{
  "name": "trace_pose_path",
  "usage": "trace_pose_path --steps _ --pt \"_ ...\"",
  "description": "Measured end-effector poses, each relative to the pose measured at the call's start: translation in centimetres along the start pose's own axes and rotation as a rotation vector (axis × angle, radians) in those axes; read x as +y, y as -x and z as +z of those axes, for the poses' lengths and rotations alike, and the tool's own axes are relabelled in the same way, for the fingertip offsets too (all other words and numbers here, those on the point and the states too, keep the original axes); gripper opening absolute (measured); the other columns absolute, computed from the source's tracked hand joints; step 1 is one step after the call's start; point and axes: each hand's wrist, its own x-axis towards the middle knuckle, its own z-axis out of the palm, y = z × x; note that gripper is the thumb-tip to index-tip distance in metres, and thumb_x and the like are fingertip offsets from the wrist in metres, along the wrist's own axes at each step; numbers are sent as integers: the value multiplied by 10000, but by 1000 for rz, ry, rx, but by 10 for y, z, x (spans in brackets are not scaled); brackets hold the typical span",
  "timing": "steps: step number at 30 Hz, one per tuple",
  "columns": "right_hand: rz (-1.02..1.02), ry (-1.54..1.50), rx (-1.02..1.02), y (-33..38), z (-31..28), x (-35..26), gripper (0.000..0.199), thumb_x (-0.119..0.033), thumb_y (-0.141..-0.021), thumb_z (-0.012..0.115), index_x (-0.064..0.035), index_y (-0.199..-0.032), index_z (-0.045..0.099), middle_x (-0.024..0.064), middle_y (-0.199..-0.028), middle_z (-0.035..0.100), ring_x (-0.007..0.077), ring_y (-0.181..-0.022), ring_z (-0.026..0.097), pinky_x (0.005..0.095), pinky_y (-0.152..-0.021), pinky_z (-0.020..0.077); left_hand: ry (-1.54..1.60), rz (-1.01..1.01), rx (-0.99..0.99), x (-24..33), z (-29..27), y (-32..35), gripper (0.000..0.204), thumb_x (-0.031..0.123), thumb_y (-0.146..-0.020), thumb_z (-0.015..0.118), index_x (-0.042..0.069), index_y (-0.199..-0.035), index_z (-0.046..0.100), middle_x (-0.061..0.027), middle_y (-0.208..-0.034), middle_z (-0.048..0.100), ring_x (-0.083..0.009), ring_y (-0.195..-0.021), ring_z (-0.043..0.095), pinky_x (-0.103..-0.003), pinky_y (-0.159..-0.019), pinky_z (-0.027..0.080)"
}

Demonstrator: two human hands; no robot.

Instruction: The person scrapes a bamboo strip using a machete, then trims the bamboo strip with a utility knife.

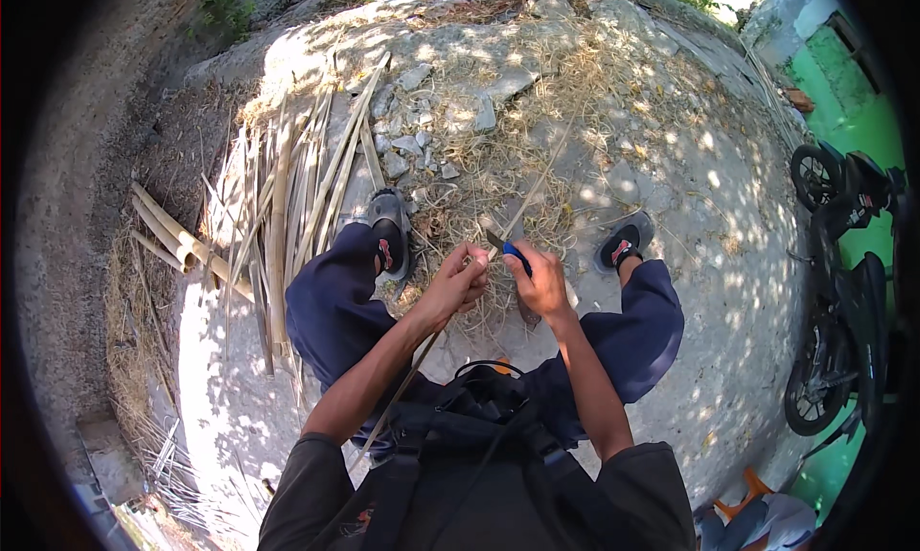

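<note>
My right hand [540,281] is closed round a blue-handled knife [517,255], its short dark blade tilted up to the left. Close beside it, my left hand [458,281] pinches a thin bamboo strip [542,179]. The strip stretches away from the blade toward the far right, and its other end trails back under my left forearm. Blade and strip meet between the two hands; my fingers partly hide the exact contact. Pale curly shavings [455,220] cover the ground just beyond my hands, between my shoes.
Split bamboo slats [280,216] lie in a pile at the left, with thick bamboo poles [165,227] beside them. Broken stones [407,147] sit ahead. A black motorcycle [843,283] stands at the right by a green wall [832,91]. Another person [767,524] is at the lower right.
</note>
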Motion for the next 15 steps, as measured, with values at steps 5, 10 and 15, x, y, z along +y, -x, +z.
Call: trace_pose_path --steps 5,10,15 --pt "-15 10 5 2 1 -1 290 -316 -1012 647 -31 -1056 684 190 -754 685 402 -678 686 461 -633 522 -16 17 -32 2 -2 4 129 300 -1118 519 189 -1101 457 77 -742 390 -15 -526 259 -214 -439 177" --pt "-75 17 82 2 6 5 265 -308 -1008 655 -45 -1016 681 179 -736 675 388 -648 674 454 -610 513 1 30 -39 6 0 7 144 301 -1117 524 181 -1085 451 77 -727 387 -13 -519 251 -212 -436 168" --pt "-68 33 101 0 6 4 275 -320 -1009 656 -51 -954 651 169 -733 671 387 -626 657 462 -593 501 -54 38 -13 9 -1 11 150 303 -1115 529 177 -1087 451 77 -722 390 -13 -519 250 -214 -434 172"
